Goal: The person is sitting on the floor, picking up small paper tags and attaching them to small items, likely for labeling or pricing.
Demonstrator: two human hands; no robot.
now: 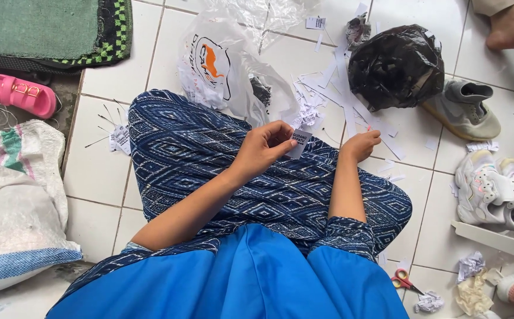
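Observation:
I sit on a white tiled floor with my legs in blue patterned cloth (pixel 209 153). My left hand (pixel 264 147) pinches a small white printed paper tag (pixel 299 143) above my knee. My right hand (pixel 362 145) rests at the edge of my knee, fingers curled, touching the white paper strips (pixel 351 106) scattered on the floor; whether it grips something small I cannot tell. A clear plastic bag with an orange print (pixel 215 68) lies just beyond my knee.
A crumpled black plastic bag (pixel 395 65) sits by a grey shoe (pixel 466 109). White shoes (pixel 487 192) lie at right, red-handled scissors (pixel 403 280) lower right, a pink sandal (pixel 20 94) and white sacks (pixel 15 207) at left. Another person's foot (pixel 511 29) is top right.

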